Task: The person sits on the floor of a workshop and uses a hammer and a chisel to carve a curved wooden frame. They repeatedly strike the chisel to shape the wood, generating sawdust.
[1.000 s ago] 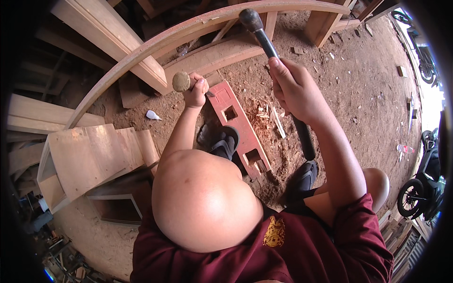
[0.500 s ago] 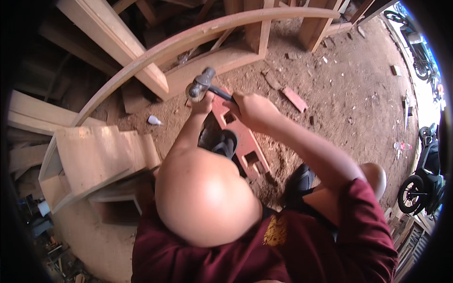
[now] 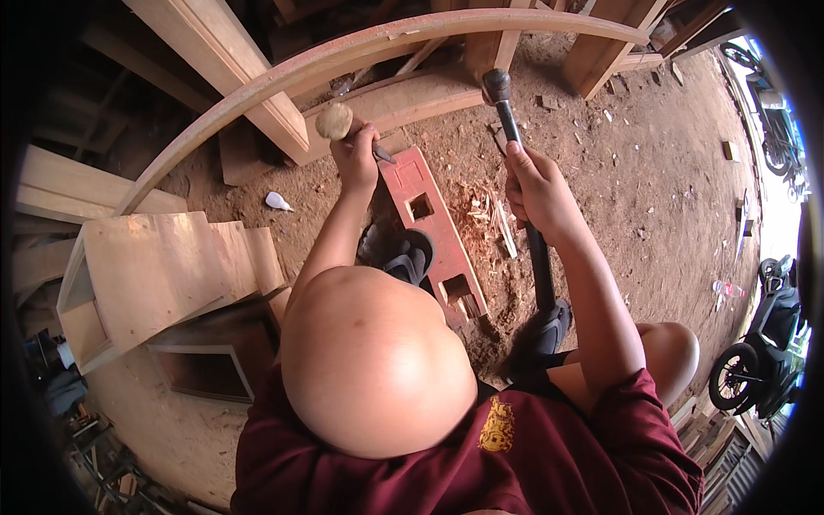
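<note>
My left hand point(image 3: 357, 167) is closed round a chisel point(image 3: 336, 123) whose pale, rounded handle end points up and away. The chisel's metal blade tip meets the far end of a red-painted piece of wood point(image 3: 439, 230) on the ground. Two square holes go into this wood, and a marked rectangle lies near the tip. Right of the wood, my right hand point(image 3: 541, 187) grips a hammer point(image 3: 508, 118) by its long dark handle, head raised at the far end. My left shoe point(image 3: 412, 257) is against the wood's left edge.
Wood shavings point(image 3: 491, 219) lie right of the wood. A curved wooden rail point(image 3: 343, 56) and timber frames stand ahead; stacked boards point(image 3: 172, 266) sit at left. A small white bottle point(image 3: 277, 202) lies on the dirt floor. A motorcycle point(image 3: 760, 348) stands at right.
The hammer has lifted off the chisel and swung up to the right with my right hand. The chisel's handle end, hidden before by the hammer head, now shows in my left hand.
</note>
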{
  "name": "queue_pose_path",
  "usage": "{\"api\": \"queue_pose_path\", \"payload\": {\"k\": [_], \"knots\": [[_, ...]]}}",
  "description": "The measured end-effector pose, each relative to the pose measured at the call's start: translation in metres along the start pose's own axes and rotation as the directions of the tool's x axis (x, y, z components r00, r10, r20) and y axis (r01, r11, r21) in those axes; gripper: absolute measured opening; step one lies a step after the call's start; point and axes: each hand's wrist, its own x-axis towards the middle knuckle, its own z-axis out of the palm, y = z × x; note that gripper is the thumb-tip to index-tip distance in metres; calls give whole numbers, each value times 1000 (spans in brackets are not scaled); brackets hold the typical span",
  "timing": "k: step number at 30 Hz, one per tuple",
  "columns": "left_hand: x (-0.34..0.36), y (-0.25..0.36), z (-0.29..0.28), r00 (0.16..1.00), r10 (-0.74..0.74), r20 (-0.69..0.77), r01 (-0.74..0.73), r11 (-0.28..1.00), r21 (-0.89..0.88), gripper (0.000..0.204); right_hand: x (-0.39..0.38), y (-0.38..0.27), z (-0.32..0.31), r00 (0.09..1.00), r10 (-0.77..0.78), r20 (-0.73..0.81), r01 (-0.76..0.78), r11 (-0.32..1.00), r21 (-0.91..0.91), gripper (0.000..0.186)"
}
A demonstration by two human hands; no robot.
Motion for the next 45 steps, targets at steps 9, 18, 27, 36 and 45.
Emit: {"api": "queue_pose_path", "payload": {"k": [9,18,27,36,45], "knots": [[9,-20,6,999,-7,-37,10,996,85,8,5,3,-2,999,7,35,-8,999,34,37],[7,-23,7,998,18,-52,-18,1000,13,11,0,-2,0,1000,8,4,-8,999,-35,39],[5,-19,7,999,39,29,-37,997,-62,13,-5,-14,6,999,-20,41,20,1000,-9,39],[4,-15,10,998,57,39,-55,997,-46,14,-6,-13,6,999,-34,38,33,999,34,38],[5,-18,7,999,43,-3,-43,998,-55,12,-7,-13,10,998,-35,55,36,999,-9,37]]}}
